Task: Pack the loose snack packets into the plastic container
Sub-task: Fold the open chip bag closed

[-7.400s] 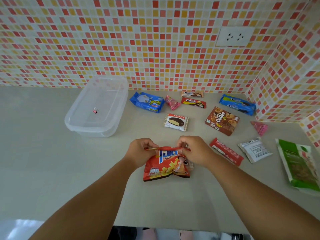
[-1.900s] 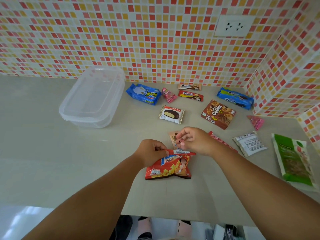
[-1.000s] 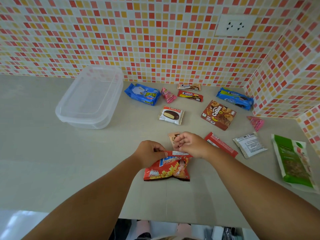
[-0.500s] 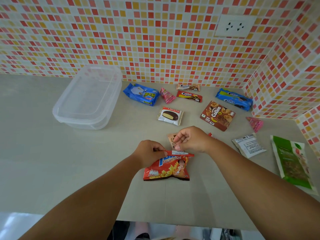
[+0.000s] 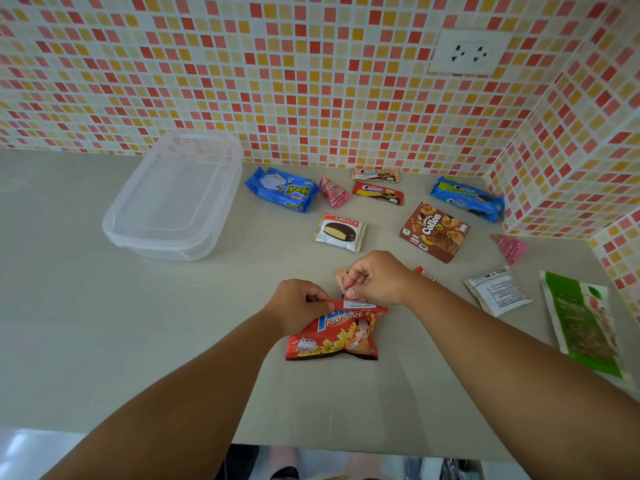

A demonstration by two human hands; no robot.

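A red potato snack bag (image 5: 334,336) lies on the counter in front of me. My left hand (image 5: 296,304) pinches the left end of its folded top edge. My right hand (image 5: 377,278) pinches the same edge near the middle, by a white label. The clear plastic container (image 5: 173,199) stands empty at the back left. Loose packets lie behind my hands: a blue wafer pack (image 5: 282,189), a Choco Pie (image 5: 340,231), a brown Collon box (image 5: 434,232) and a blue cookie pack (image 5: 467,199).
Two small Creamo bars (image 5: 377,192), pink candies (image 5: 333,191), a white sachet (image 5: 497,290) and a green bag (image 5: 581,322) lie to the right. A small tan packet (image 5: 341,276) peeks out behind my right hand. Tiled walls close the back and right.
My right hand has shifted slightly along the bag's folded top. Compared with several seconds ago, the small pink item is gone from the container, and the bag's top is folded over.
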